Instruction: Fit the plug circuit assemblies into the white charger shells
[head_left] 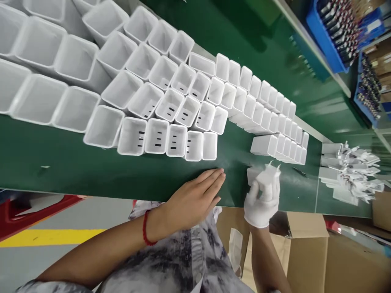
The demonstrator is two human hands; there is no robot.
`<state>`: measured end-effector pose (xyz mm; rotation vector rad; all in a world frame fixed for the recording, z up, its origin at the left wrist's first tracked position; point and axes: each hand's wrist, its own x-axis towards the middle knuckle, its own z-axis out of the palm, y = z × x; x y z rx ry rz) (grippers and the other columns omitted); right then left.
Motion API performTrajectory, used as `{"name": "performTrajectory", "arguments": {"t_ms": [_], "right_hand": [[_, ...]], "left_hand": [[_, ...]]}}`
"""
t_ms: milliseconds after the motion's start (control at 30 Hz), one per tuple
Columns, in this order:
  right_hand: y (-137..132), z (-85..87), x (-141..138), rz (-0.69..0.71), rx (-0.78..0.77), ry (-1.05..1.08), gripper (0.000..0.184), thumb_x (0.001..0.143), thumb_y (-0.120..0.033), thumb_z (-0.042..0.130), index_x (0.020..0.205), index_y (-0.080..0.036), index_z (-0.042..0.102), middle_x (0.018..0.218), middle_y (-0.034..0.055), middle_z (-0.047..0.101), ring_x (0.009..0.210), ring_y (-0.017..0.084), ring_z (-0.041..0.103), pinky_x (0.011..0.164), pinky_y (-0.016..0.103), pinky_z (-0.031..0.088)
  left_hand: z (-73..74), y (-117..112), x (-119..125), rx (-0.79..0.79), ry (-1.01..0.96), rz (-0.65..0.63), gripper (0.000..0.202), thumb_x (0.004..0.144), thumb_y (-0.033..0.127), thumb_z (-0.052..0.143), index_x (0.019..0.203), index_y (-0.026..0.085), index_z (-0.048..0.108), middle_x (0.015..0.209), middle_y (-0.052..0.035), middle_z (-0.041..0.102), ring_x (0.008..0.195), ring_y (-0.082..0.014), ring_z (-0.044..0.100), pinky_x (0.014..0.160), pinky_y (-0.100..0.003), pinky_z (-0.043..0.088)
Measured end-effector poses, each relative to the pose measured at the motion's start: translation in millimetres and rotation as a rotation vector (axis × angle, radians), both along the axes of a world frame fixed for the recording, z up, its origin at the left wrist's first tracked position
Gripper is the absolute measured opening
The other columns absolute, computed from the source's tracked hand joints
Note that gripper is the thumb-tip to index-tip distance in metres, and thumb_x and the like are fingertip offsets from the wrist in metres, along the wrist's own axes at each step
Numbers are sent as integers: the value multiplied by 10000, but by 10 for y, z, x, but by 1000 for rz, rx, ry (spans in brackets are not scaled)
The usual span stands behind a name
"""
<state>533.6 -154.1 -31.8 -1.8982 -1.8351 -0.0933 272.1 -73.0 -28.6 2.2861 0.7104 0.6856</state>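
Observation:
My left hand point(192, 199) is bare, with a red cord at the wrist. It lies flat, fingers together, on the green table point(76, 171) just below the rows of white charger shells point(171, 138). My right hand point(262, 199) wears a white glove and grips a white charger part with metal prongs point(269, 177) that point up. A white shell point(252, 174) lies on the table right by that hand.
Several rows of open white shells fill the table from the far left to the right point(281, 122). A pile of pronged white parts point(351, 173) lies at the right. Blue bins point(330, 32) stand behind. Open cardboard boxes point(305, 244) sit below the table edge.

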Motion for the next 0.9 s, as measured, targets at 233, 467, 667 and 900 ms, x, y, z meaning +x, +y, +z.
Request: {"name": "performTrajectory", "arguments": {"t_ms": [233, 467, 667, 900], "right_hand": [[114, 63, -129, -60, 139, 0, 535, 900, -185, 713, 1396, -314, 558, 1446, 94, 541, 1211, 317, 624, 883, 424, 617], [230, 223, -108, -310, 139, 1004, 327, 957, -332, 647, 1271, -247, 677, 1334, 62, 636, 1284, 291, 565, 1139, 532, 419], [365, 147, -44, -271, -151, 1371, 418, 875, -442, 741, 1251, -262, 700, 1321, 51, 647, 1277, 318, 569, 1130, 514, 426], [340, 89, -15, -273, -131, 1412, 419, 901, -423, 724, 1289, -272, 676, 1344, 42, 631, 1305, 300, 547, 1153, 503, 405]], "left_hand": [[-52, 39, 6, 22, 17, 2, 450, 1037, 223, 444, 1443, 34, 410, 1437, -180, 555, 1366, -278, 501, 1094, -401, 517], [-76, 39, -5, -11, 30, 26, 491, 1024, 213, 491, 1488, 105, 372, 1456, -133, 540, 1361, -238, 489, 1103, -388, 501], [-59, 43, 3, -29, 21, 23, 540, 994, 150, 543, 1502, 142, 361, 1442, -105, 551, 1355, -210, 482, 1132, -352, 461], [-13, 49, 2, -38, 8, 35, 558, 969, 87, 554, 1494, 136, 373, 1409, -122, 569, 1333, -217, 503, 1125, -363, 468]]}}
